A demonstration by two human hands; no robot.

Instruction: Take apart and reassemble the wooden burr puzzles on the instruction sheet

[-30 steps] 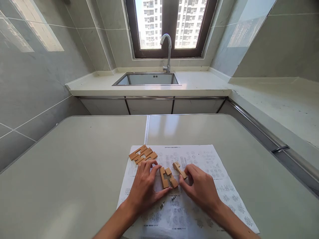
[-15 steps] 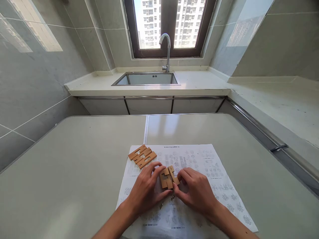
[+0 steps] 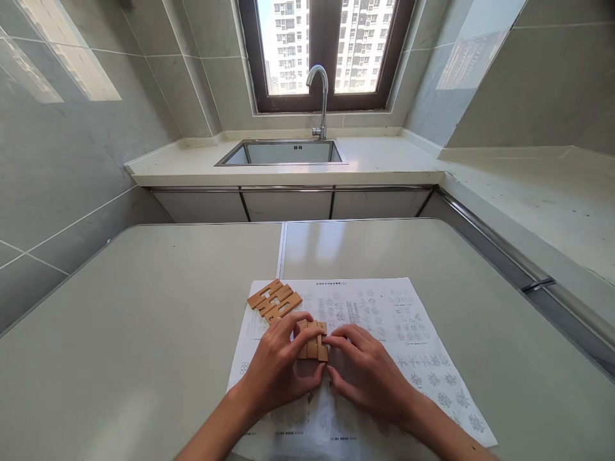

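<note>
Item: cluster of light-brown notched wooden pieces (image 3: pixel 312 349), laid side by side on the sheet, between the two hands; exact count uncertain, fingers covering part.

Left hand (image 3: pixel 287 360): at 8 o'clock of the cluster, clamped on it, forefinger across the far part, thumb at the near edge.

Right hand (image 3: pixel 368 366): at 4 o'clock of the cluster, thumb and forefinger apart, forefinger at the cluster's right edge.

Set of three flat brown wooden slats with cut-out slots (image 3: pixel 275 301): at 10 o'clock of the cluster, lying slantwise, edge to edge, dark marks on the surface.

White paper sheet printed with small diagrams (image 3: pixel 432 384): beneath the pieces.

Pale grey smooth-topped desk (image 3: pixel 144 333): beneath the sheet.

Rectangular steel-rimmed sink (image 3: pixel 283 153): at 12 o'clock, beyond the desk; curved chrome tap (image 3: pixel 323 105) behind it.
</note>
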